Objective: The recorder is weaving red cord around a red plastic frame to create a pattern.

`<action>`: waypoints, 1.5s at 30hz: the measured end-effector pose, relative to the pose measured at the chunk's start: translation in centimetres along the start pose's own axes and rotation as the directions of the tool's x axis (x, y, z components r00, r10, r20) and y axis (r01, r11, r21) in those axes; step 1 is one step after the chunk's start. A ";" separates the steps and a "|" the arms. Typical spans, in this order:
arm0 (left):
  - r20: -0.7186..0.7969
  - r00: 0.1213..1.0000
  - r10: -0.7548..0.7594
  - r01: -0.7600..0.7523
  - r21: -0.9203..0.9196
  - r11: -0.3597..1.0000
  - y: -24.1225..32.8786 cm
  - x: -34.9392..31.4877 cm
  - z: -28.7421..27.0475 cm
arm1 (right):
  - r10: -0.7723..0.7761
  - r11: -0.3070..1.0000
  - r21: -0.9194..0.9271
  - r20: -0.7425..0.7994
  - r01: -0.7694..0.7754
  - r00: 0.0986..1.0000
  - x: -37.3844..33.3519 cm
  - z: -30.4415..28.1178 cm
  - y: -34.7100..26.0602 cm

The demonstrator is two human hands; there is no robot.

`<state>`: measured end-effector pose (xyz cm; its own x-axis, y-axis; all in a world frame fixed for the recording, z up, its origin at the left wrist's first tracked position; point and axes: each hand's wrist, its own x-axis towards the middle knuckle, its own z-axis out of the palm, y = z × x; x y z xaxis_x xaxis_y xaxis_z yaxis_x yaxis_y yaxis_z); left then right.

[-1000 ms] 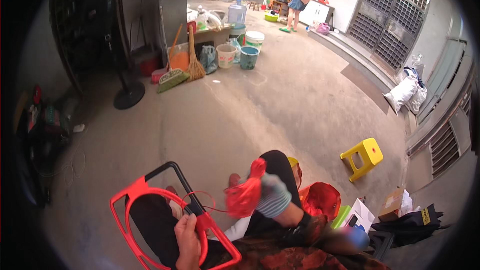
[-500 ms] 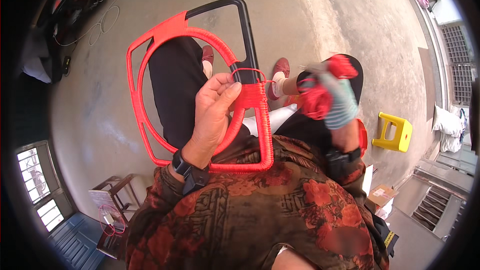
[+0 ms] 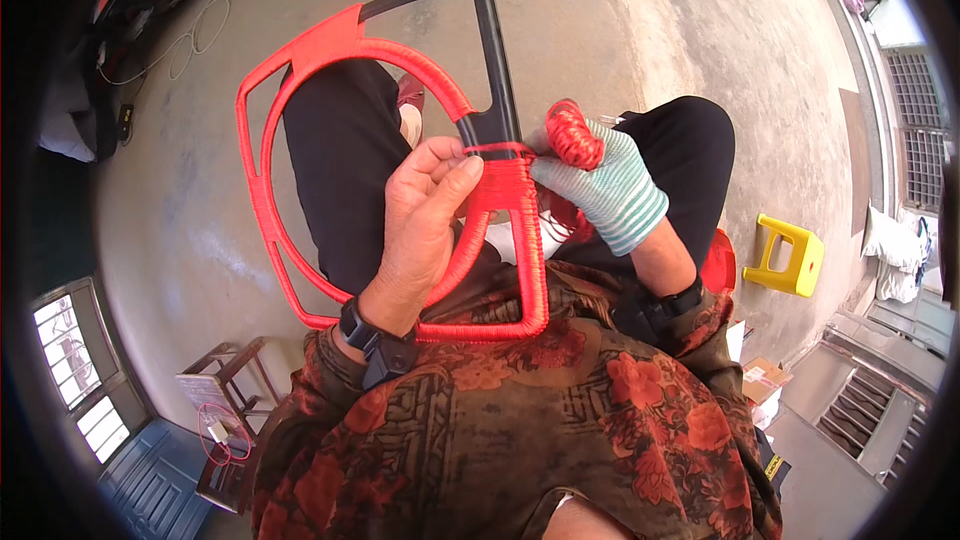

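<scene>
Grey concrete floor (image 3: 180, 190) all round | wooden chair (image 3: 213, 377) behind left, yellow stool (image 3: 787, 258) off right, floor between it and the right leg (image 3: 690, 140) | red-and-black frame (image 3: 527, 280) over the lap, black corner outward | left hand (image 3: 425, 205) pinching its bar; gloved right hand (image 3: 600, 185) gripping red cord bundle (image 3: 575, 135) beside it

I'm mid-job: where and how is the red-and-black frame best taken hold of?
Probably by the bare black bar at the far right of the frame, coming from the right and closing around it into the opening. It looks slim and straight, with open space on both sides, clear of the left hand and gloved right hand.
</scene>
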<state>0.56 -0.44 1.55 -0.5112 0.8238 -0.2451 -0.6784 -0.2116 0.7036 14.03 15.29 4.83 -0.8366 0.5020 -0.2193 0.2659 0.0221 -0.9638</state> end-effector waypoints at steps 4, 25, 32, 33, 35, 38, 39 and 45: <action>-0.006 1.000 0.010 -0.010 0.002 1.000 0.1 -0.3 0.0 | -0.287 0.941 -0.209 -0.082 0.265 0.954 -0.1 0.5 0.0; -0.037 0.999 -0.001 0.009 0.225 0.974 -1.1 0.8 0.0 | -0.315 0.898 -0.245 0.224 0.366 0.922 -0.1 2.4 -4.2; -0.037 0.993 -0.108 0.107 -0.050 0.993 -0.3 0.2 0.4 | -0.062 0.870 0.482 -0.105 0.105 0.993 -1.5 -4.2 -0.4; -0.039 0.994 -0.101 0.098 -0.086 0.991 -0.2 0.2 0.5 | 0.022 0.862 0.506 -0.104 0.034 0.994 -2.1 -5.2 0.3; -0.024 0.994 -0.103 0.103 -0.031 0.994 0.1 0.2 0.4 | -0.059 0.903 0.407 -0.198 0.136 0.979 -2.6 -6.5 1.3; 0.007 0.995 -0.097 0.098 -0.036 0.995 0.1 0.1 0.5 | 0.082 0.824 0.551 -0.347 0.133 0.934 -2.8 -7.2 1.0; -0.007 0.995 -0.103 0.103 -0.031 0.994 0.1 0.1 0.6 | 0.038 0.851 0.515 -0.246 0.097 0.969 -2.9 -6.7 0.6; -0.027 0.994 -0.104 0.105 0.033 0.994 0.1 0.1 0.8 | 0.128 0.967 0.188 0.230 -0.173 0.965 -3.7 -1.6 -0.8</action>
<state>0.89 0.03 2.17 -0.4519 0.8266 -0.3354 -0.7104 -0.1061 0.6957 17.66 14.82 6.64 -0.8833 0.2883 -0.3697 0.3117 -0.2280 -0.9224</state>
